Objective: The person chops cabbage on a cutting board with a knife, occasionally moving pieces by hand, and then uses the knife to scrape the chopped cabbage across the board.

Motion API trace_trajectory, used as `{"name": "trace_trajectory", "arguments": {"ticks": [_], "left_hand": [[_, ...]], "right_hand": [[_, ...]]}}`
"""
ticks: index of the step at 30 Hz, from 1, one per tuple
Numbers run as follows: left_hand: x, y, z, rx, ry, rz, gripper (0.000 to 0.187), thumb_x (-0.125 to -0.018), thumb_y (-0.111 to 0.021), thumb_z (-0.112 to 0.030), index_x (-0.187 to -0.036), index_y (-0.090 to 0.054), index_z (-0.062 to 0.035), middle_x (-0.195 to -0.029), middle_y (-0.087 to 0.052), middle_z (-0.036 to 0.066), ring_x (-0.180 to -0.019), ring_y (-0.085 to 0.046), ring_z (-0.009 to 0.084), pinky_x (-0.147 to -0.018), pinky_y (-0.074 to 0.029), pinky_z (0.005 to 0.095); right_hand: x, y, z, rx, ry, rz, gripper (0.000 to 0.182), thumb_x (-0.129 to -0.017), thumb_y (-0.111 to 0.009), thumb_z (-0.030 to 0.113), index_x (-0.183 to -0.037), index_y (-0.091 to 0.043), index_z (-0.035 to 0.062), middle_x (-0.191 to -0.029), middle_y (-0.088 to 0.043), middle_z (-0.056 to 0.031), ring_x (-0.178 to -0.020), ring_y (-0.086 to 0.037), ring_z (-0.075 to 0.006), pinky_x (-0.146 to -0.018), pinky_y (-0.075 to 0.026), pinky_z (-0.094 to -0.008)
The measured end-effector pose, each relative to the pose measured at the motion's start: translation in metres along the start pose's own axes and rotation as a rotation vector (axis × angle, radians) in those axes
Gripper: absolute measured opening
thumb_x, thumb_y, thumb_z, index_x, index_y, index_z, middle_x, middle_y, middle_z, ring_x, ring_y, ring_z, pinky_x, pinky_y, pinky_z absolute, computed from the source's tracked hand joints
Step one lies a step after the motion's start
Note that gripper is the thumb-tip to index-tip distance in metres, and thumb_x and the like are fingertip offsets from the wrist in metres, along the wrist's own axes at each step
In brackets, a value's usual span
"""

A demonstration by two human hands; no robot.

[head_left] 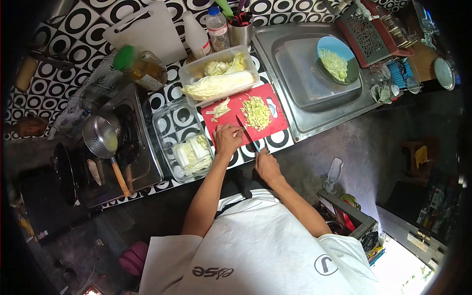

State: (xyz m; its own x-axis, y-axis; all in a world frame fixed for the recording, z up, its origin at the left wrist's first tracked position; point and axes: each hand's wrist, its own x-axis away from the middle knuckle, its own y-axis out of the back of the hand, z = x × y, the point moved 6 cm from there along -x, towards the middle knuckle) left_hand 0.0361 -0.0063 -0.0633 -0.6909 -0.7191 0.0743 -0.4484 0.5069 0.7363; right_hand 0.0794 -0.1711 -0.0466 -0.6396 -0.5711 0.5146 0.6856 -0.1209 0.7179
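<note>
My right hand (268, 166) is wrapped round the light blue handle of a knife (249, 134). Its blade points up and left over a red cutting board (275, 92). Beside the blade, my left hand (227, 139) is pressed on the board with fingers bent over a small pale piece of cabbage, mostly hidden under them. A heap of chopped cabbage (256, 113) lies right of the blade. Some loose cabbage strips (220, 110) rest above my left hand. Left of the board, a clear container (167, 129) holds cut cabbage pieces (193, 155).
Behind the board stands a plastic tub (191, 73) with napa cabbage (221, 82). The sink (295, 127) on the right holds a blue bowl (355, 71) of shredded cabbage. On the left stove (147, 167) sits a perforated ladle (100, 135). Bottles and a green-lidded jar (150, 71) stand along the back.
</note>
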Motion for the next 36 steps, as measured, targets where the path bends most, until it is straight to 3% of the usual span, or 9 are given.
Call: {"name": "trace_trajectory", "arguments": {"ticks": [8,10,13,17,19,31,36], "left_hand": [[-0.001,0.002,-0.007,-0.044,0.018,0.070,0.013,-0.071,-0.069,-0.021,-0.084,-0.071,-0.0199,-0.080,-0.061,-0.001,-0.090,-0.051,0.0239,-0.089,-0.035,0.0503],[-0.002,0.004,-0.011,-0.097,-0.023,0.022,0.013,-0.072,-0.069,-0.025,-0.083,-0.072,-0.0196,-0.077,-0.061,-0.001,-0.086,-0.051,0.0237,-0.079,-0.039,0.0432],[-0.002,0.004,-0.011,-0.103,-0.034,0.003,0.011,-0.072,-0.069,-0.024,-0.081,-0.071,-0.0187,-0.076,-0.061,-0.001,-0.086,-0.052,0.0241,-0.078,-0.039,0.0443],[-0.004,0.001,-0.010,-0.086,0.014,0.048,0.010,-0.071,-0.068,-0.023,-0.081,-0.070,-0.0197,-0.080,-0.061,0.000,-0.091,-0.051,0.0254,-0.088,-0.035,0.0517],[-0.003,0.003,-0.013,-0.135,-0.019,-0.011,0.011,-0.072,-0.069,-0.024,-0.081,-0.070,-0.0177,-0.075,-0.061,-0.001,-0.085,-0.052,0.0243,-0.077,-0.039,0.0455],[-0.003,0.006,-0.010,-0.028,-0.065,-0.072,0.010,-0.073,-0.070,-0.025,-0.079,-0.071,-0.0165,-0.072,-0.061,0.001,-0.077,-0.053,0.0238,-0.071,-0.042,0.0406],[-0.003,0.001,-0.003,0.001,-0.017,-0.024,0.010,-0.072,-0.069,-0.025,-0.078,-0.072,-0.0186,-0.077,-0.061,-0.001,-0.083,-0.052,0.0240,-0.079,-0.039,0.0441]], "right_hand": [[-0.002,0.013,0.006,0.035,0.024,0.007,0.030,-0.094,-0.040,0.024,-0.090,-0.044,-0.0051,-0.079,-0.060,-0.0320,-0.080,-0.059,-0.0483,-0.072,-0.048,-0.0541],[-0.003,0.010,0.003,0.025,0.019,0.007,0.029,-0.094,-0.040,0.024,-0.091,-0.044,-0.0051,-0.079,-0.060,-0.0322,-0.079,-0.059,-0.0486,-0.072,-0.047,-0.0543],[-0.002,0.007,0.000,-0.021,0.024,-0.002,0.030,-0.093,-0.042,0.024,-0.091,-0.044,-0.0063,-0.077,-0.059,-0.0340,-0.077,-0.058,-0.0507,-0.071,-0.046,-0.0556],[0.011,-0.006,-0.025,-0.059,0.036,-0.015,0.031,-0.093,-0.043,0.024,-0.090,-0.045,-0.0069,-0.076,-0.058,-0.0343,-0.076,-0.056,-0.0524,-0.069,-0.045,-0.0565],[0.018,-0.002,-0.029,-0.023,0.023,0.012,0.030,-0.093,-0.042,0.024,-0.091,-0.045,-0.0058,-0.077,-0.059,-0.0333,-0.077,-0.057,-0.0511,-0.070,-0.046,-0.0561],[0.011,0.013,-0.019,0.004,0.029,0.031,0.030,-0.093,-0.041,0.024,-0.094,-0.045,-0.0060,-0.078,-0.059,-0.0327,-0.077,-0.058,-0.0500,-0.071,-0.046,-0.0558],[0.011,0.010,-0.006,0.004,0.045,0.069,0.032,-0.093,-0.040,0.024,-0.094,-0.045,-0.0072,-0.078,-0.059,-0.0337,-0.079,-0.058,-0.0502,-0.073,-0.046,-0.0559]]}}
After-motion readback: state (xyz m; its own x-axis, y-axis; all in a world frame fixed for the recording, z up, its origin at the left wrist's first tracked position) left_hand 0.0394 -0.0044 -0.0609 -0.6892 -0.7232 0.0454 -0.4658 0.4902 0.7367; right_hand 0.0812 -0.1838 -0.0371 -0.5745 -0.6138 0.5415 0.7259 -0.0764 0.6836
